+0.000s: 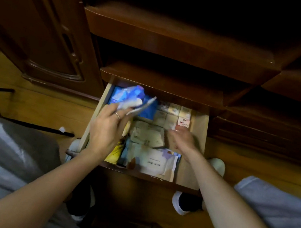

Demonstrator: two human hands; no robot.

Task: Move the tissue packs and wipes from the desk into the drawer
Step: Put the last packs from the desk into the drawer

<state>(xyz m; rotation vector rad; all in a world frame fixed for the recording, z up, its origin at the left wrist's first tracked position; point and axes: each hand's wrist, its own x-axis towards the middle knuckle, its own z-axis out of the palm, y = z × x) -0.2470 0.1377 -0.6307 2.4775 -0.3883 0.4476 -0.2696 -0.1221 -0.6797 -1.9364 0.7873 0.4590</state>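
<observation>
Head view, left hand (106,128) grip grasping blurred blue pack (130,96), right hand (183,139) grip unclear, over drawer (200,122)

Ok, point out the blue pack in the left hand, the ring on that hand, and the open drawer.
blue tissue pack (128,95), head view, on its crumpled blue wrapper above the fingers.
ring (117,116), head view, on the band around a left-hand finger.
drawer (199,130), head view, on its bare right inner wall.

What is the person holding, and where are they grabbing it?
The left hand grips a crinkly blue-and-white plastic pack by its near end. The right hand holds nothing.
</observation>
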